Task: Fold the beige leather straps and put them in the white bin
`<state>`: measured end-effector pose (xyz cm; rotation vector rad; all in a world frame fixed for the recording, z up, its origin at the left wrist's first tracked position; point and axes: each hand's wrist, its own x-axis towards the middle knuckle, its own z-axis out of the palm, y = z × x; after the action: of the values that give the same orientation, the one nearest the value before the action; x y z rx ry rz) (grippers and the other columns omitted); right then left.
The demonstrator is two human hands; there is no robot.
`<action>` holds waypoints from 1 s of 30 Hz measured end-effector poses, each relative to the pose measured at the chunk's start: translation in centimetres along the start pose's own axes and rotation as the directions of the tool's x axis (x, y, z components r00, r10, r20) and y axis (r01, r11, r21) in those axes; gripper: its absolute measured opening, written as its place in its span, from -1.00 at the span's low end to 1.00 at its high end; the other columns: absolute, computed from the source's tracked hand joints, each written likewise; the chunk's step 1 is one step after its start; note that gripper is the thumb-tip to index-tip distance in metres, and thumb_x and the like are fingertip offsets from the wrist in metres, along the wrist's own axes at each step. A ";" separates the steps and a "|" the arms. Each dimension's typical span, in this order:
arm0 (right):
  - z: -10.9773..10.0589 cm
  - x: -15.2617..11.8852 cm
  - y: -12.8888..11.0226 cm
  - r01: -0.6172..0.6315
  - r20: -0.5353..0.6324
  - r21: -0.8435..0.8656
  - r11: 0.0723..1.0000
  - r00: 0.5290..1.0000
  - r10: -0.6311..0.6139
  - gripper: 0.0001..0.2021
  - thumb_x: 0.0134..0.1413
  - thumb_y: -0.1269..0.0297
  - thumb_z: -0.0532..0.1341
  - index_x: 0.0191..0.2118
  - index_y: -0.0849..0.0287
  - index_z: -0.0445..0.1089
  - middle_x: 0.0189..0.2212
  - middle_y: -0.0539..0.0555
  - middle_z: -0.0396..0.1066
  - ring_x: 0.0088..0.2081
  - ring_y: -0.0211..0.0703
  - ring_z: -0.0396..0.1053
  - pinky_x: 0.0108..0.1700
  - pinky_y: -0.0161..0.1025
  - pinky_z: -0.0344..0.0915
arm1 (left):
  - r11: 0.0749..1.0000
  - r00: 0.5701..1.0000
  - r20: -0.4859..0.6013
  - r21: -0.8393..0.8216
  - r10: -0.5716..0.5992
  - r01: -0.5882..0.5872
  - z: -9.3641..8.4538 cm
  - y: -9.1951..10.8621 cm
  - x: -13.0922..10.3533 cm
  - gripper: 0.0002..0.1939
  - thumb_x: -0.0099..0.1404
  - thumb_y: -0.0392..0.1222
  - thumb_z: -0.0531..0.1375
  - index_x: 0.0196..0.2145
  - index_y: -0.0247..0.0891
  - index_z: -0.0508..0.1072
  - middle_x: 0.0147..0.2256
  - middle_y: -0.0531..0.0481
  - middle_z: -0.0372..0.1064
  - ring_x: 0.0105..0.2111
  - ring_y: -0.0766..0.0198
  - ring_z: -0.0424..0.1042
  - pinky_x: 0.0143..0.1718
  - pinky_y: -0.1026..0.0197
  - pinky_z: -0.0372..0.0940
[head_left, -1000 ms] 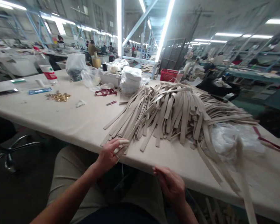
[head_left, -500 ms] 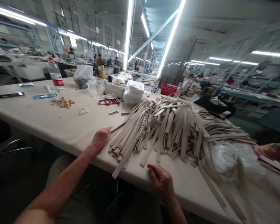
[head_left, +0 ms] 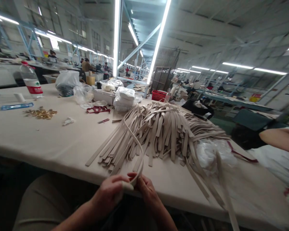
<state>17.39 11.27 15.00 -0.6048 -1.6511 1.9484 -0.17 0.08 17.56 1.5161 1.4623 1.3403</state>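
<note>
My left hand (head_left: 112, 190) and my right hand (head_left: 146, 188) meet at the table's front edge, fingers closed around the end of one beige strap (head_left: 140, 150). From my fingers the strap curves up and back onto a large heap of similar straps (head_left: 156, 128). A pale cover, which I cannot make out clearly, shows at a fingertip of my left hand. The strap's very end is hidden by my fingers.
Left on the table (head_left: 69, 144) are gold metal pieces (head_left: 42, 113), a blue packet (head_left: 17, 106), a water bottle (head_left: 32, 81), snips (head_left: 103, 121) and dark red straps (head_left: 98, 109). Plastic bags (head_left: 212, 154) lie right of the heap. Another person's arm (head_left: 279, 140) is at the far right.
My left hand has moved right and down from the heap's left side to my right hand. One strap end is now lifted between both hands. The view has turned right.
</note>
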 end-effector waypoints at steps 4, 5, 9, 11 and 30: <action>0.7 -0.4 -2.6 -0.083 -0.038 0.489 0.868 0.992 0.117 -0.35 0.07 -0.35 0.27 -0.05 0.18 0.50 -0.33 0.12 0.50 -0.28 -0.09 0.50 -0.15 -0.14 0.43 | 0.973 0.949 0.246 -0.066 -0.199 0.221 4.8 -1.9 -2.0 -0.77 0.11 0.00 0.23 -0.39 -0.18 0.58 -0.31 -0.11 0.51 -0.24 0.04 0.45 -0.17 0.09 0.35; 0.1 -0.5 -3.7 -0.034 -0.099 0.542 0.840 0.990 0.103 -0.45 0.02 -0.25 0.38 -0.11 0.17 0.51 -0.42 0.04 0.45 -0.39 -0.19 0.45 -0.24 -0.22 0.42 | 0.944 0.921 0.256 -0.068 -0.295 0.321 5.2 -2.5 -2.3 -0.77 0.08 -0.01 0.22 -0.42 -0.20 0.56 -0.35 -0.08 0.48 -0.28 0.07 0.42 -0.24 0.11 0.32; -3.7 -1.7 -8.6 0.195 -0.267 0.563 0.803 0.963 -0.046 -0.68 -0.08 0.09 0.53 -0.26 0.14 0.54 -0.60 -0.17 0.15 -0.63 -0.46 0.11 -0.48 -0.44 0.27 | 0.795 0.780 0.279 -0.082 -0.560 0.601 4.9 -4.1 -3.7 -0.80 0.02 -0.04 0.22 -0.47 -0.23 0.51 -0.44 0.02 0.34 -0.36 0.17 0.29 -0.35 0.19 0.23; -5.7 -2.8 -10.4 0.316 -0.354 0.507 0.802 0.925 -0.141 -0.72 -0.04 0.10 0.52 -0.27 0.13 0.55 -0.61 -0.18 0.09 -0.64 -0.47 0.06 -0.50 -0.46 0.28 | 0.771 0.771 0.242 -0.115 -0.590 0.626 4.1 -4.6 -4.4 -0.78 0.01 -0.03 0.23 -0.46 -0.23 0.50 -0.47 0.04 0.30 -0.38 0.19 0.25 -0.38 0.21 0.19; -14.3 -8.9 -14.4 0.685 -0.807 0.011 0.728 0.436 -0.397 -0.79 -0.12 0.21 0.51 -0.32 0.01 0.53 -0.50 -0.05 0.09 -0.58 -0.34 0.04 -0.62 -0.31 0.14 | 0.889 0.989 -0.028 0.436 -0.146 0.143 -4.9 -13.1 -10.4 -0.74 0.23 -0.07 0.16 -0.28 -0.15 0.64 -0.35 -0.11 0.51 -0.36 0.15 0.49 -0.29 0.22 0.39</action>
<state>34.67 18.34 26.98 -0.5341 -0.7616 1.1480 -7.48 -8.48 4.30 1.6351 1.9263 0.9556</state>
